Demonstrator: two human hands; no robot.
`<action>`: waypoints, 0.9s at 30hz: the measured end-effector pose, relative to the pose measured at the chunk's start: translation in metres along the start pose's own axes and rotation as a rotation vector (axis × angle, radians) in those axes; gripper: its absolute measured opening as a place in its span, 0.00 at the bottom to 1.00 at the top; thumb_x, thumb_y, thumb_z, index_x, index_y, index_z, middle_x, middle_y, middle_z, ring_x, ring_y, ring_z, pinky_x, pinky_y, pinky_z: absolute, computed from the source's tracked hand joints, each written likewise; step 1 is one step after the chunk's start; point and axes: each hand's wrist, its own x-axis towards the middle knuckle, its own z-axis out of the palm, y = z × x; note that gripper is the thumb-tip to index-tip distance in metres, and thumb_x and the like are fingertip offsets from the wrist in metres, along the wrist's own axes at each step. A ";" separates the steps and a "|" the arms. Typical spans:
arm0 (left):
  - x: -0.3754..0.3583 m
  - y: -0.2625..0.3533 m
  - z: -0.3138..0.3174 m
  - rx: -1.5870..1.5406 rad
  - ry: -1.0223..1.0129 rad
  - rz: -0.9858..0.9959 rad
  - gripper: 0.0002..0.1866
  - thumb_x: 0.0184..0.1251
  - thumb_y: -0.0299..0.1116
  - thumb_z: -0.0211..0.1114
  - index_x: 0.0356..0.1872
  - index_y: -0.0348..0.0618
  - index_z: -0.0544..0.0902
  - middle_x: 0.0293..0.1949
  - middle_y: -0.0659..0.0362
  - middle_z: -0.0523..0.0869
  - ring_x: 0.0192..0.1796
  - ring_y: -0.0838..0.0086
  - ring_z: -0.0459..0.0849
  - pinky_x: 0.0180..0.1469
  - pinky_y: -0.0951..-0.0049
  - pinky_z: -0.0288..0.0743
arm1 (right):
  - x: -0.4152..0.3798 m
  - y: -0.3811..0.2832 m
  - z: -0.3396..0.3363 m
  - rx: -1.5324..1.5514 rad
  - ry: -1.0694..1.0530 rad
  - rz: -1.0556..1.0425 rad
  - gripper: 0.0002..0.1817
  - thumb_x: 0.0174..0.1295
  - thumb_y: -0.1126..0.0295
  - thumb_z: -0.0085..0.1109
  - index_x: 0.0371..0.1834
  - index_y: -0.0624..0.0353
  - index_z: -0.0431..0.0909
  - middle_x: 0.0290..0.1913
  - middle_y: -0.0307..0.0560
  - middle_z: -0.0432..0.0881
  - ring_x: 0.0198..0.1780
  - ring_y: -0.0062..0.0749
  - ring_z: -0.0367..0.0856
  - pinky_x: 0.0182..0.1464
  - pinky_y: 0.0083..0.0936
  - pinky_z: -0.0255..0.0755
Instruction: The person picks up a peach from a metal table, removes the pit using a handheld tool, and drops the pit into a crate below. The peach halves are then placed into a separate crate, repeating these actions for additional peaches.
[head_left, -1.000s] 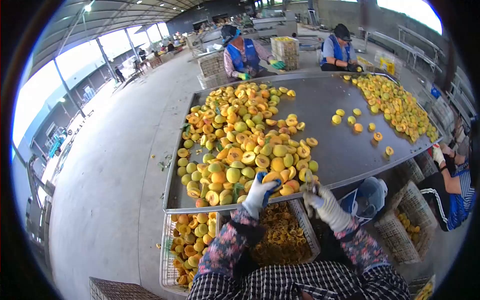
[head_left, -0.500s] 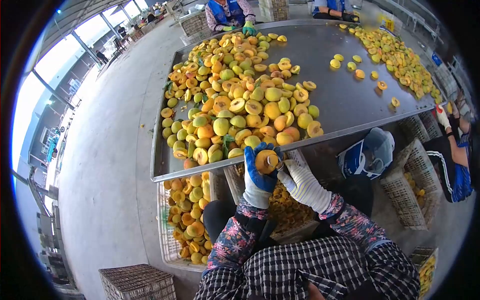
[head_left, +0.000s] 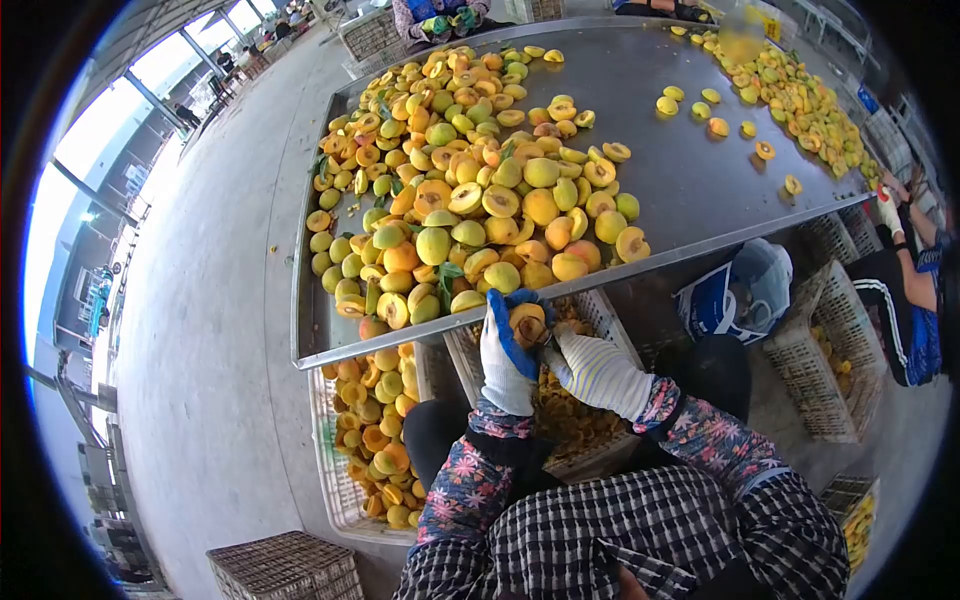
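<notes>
My left hand [head_left: 508, 352], in a white glove with a blue palm, is closed around a halved peach [head_left: 527, 321] with its cut face up. Against the fruit's right side is my right hand [head_left: 606, 374], in a striped white glove, its fingers pinched on a small looped metal pitting tool. The glove and fruit hide most of that tool. Both hands are just off the near edge of a metal table [head_left: 690, 215], above a crate [head_left: 622, 335] holding fruit pieces. A large heap of halved peaches [head_left: 470, 200] lies on the table beyond them.
Left of my knees stands a white crate [head_left: 322, 440] full of peach halves. An upturned crate [head_left: 285, 570] is on the floor. To the right are a blue-and-white bucket [head_left: 735, 295] and another crate [head_left: 825, 365]. Other people sit around the table.
The view has shifted slightly. The pitting tool's metal loop, plain over the peach earlier, is now mostly hidden. My right hand stays close against the fruit. Across the table, a person's gloved hands have drawn together.
</notes>
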 end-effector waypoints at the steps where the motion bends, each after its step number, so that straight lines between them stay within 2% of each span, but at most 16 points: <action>1: 0.000 -0.002 -0.005 0.315 -0.042 0.166 0.21 0.80 0.46 0.51 0.57 0.37 0.74 0.50 0.50 0.83 0.51 0.63 0.83 0.60 0.64 0.77 | 0.000 0.003 0.003 -0.013 0.003 -0.013 0.19 0.70 0.58 0.54 0.49 0.67 0.73 0.32 0.63 0.83 0.35 0.59 0.83 0.37 0.48 0.78; 2: -0.001 -0.002 -0.007 0.631 -0.084 0.331 0.22 0.80 0.46 0.50 0.60 0.37 0.72 0.51 0.51 0.83 0.50 0.63 0.84 0.59 0.66 0.77 | -0.001 0.008 0.008 -0.024 0.006 -0.027 0.21 0.70 0.57 0.53 0.51 0.67 0.73 0.32 0.61 0.83 0.35 0.57 0.84 0.37 0.47 0.78; 3: 0.000 -0.004 -0.014 0.781 -0.114 0.383 0.23 0.81 0.46 0.49 0.61 0.36 0.72 0.50 0.52 0.83 0.49 0.64 0.84 0.57 0.68 0.77 | -0.002 0.013 0.014 -0.034 0.010 -0.040 0.22 0.71 0.56 0.53 0.53 0.66 0.73 0.32 0.59 0.84 0.34 0.56 0.85 0.37 0.46 0.78; 4: 0.001 -0.006 -0.020 0.927 -0.139 0.442 0.24 0.81 0.46 0.48 0.63 0.35 0.71 0.50 0.52 0.83 0.49 0.64 0.85 0.56 0.69 0.77 | 0.000 0.024 0.025 0.192 0.044 -0.132 0.23 0.71 0.55 0.53 0.55 0.65 0.73 0.32 0.56 0.84 0.35 0.53 0.85 0.37 0.45 0.78; 5: 0.005 -0.006 -0.026 0.904 -0.152 0.388 0.24 0.81 0.46 0.47 0.63 0.34 0.71 0.50 0.52 0.84 0.48 0.65 0.85 0.56 0.70 0.77 | 0.003 0.028 0.032 0.417 0.079 -0.223 0.24 0.72 0.54 0.53 0.58 0.64 0.72 0.32 0.54 0.85 0.35 0.50 0.85 0.38 0.44 0.78; 7: 0.009 -0.011 -0.036 0.596 -0.180 0.197 0.26 0.82 0.48 0.44 0.60 0.32 0.73 0.49 0.51 0.84 0.47 0.65 0.85 0.55 0.68 0.78 | -0.001 0.038 0.038 0.756 -0.066 -0.082 0.25 0.73 0.52 0.52 0.61 0.62 0.72 0.32 0.49 0.85 0.36 0.46 0.86 0.39 0.42 0.78; 9: 0.007 0.011 -0.008 0.024 -0.201 -0.065 0.29 0.82 0.50 0.41 0.56 0.29 0.75 0.49 0.49 0.85 0.48 0.63 0.85 0.56 0.65 0.79 | -0.003 0.016 -0.006 0.952 -0.430 0.380 0.26 0.73 0.50 0.51 0.62 0.60 0.72 0.33 0.43 0.86 0.37 0.42 0.85 0.41 0.40 0.78; 10: -0.003 0.021 0.012 0.134 -0.125 0.025 0.29 0.82 0.51 0.42 0.54 0.28 0.76 0.45 0.50 0.86 0.46 0.63 0.85 0.55 0.65 0.79 | -0.002 -0.001 -0.024 0.943 -0.441 0.515 0.23 0.73 0.53 0.52 0.58 0.61 0.75 0.35 0.52 0.86 0.39 0.49 0.86 0.42 0.43 0.77; 13: 0.000 0.004 0.011 0.202 0.038 0.069 0.31 0.81 0.53 0.44 0.53 0.29 0.77 0.43 0.49 0.87 0.45 0.63 0.85 0.53 0.65 0.80 | 0.002 0.036 0.012 0.306 0.098 -0.139 0.21 0.73 0.54 0.51 0.55 0.62 0.77 0.36 0.61 0.85 0.39 0.58 0.84 0.41 0.46 0.76; 14: 0.004 0.002 0.010 0.213 0.028 0.115 0.28 0.83 0.47 0.40 0.53 0.30 0.79 0.42 0.52 0.88 0.41 0.71 0.86 0.50 0.71 0.79 | -0.001 0.025 0.002 0.172 0.020 -0.038 0.20 0.73 0.56 0.50 0.53 0.63 0.77 0.38 0.67 0.83 0.42 0.62 0.82 0.44 0.47 0.76; 16: 0.001 -0.001 0.003 0.676 0.011 0.388 0.27 0.83 0.47 0.41 0.53 0.30 0.79 0.43 0.52 0.88 0.39 0.71 0.87 0.48 0.73 0.80 | -0.006 0.015 0.001 0.176 0.041 -0.027 0.19 0.73 0.57 0.52 0.51 0.64 0.77 0.36 0.66 0.83 0.38 0.62 0.82 0.40 0.45 0.76; 18: 0.004 -0.004 -0.010 0.801 -0.062 0.410 0.27 0.83 0.46 0.41 0.52 0.29 0.79 0.43 0.51 0.88 0.37 0.71 0.87 0.45 0.74 0.81 | -0.009 0.014 0.008 0.257 0.086 -0.108 0.18 0.74 0.58 0.51 0.51 0.64 0.76 0.34 0.66 0.82 0.35 0.62 0.82 0.37 0.45 0.75; 20: 0.015 -0.017 -0.029 0.604 -0.143 0.213 0.27 0.82 0.47 0.43 0.52 0.29 0.79 0.42 0.51 0.88 0.35 0.70 0.87 0.43 0.74 0.82 | -0.015 0.003 -0.008 0.601 -0.142 0.159 0.21 0.74 0.56 0.49 0.51 0.66 0.76 0.37 0.68 0.83 0.40 0.62 0.82 0.43 0.46 0.76; 22: 0.011 -0.010 -0.017 0.454 -0.124 0.074 0.28 0.82 0.49 0.44 0.52 0.28 0.78 0.40 0.50 0.89 0.35 0.69 0.87 0.42 0.73 0.82 | -0.017 -0.006 -0.016 0.740 -0.251 0.294 0.22 0.75 0.56 0.47 0.51 0.68 0.76 0.39 0.68 0.83 0.43 0.62 0.82 0.47 0.46 0.76; 24: 0.001 0.003 0.007 0.312 -0.036 -0.017 0.30 0.81 0.51 0.45 0.50 0.27 0.79 0.37 0.49 0.88 0.34 0.67 0.87 0.41 0.72 0.82 | -0.019 -0.007 -0.012 0.688 -0.241 0.290 0.22 0.75 0.56 0.47 0.52 0.68 0.75 0.39 0.68 0.82 0.44 0.62 0.82 0.47 0.46 0.75; 27: -0.002 0.005 0.025 0.128 0.071 -0.122 0.32 0.80 0.54 0.46 0.44 0.27 0.81 0.32 0.49 0.88 0.32 0.65 0.87 0.40 0.69 0.82 | -0.020 0.007 0.005 0.157 -0.062 0.005 0.20 0.75 0.57 0.46 0.52 0.66 0.74 0.37 0.66 0.82 0.43 0.63 0.81 0.46 0.47 0.75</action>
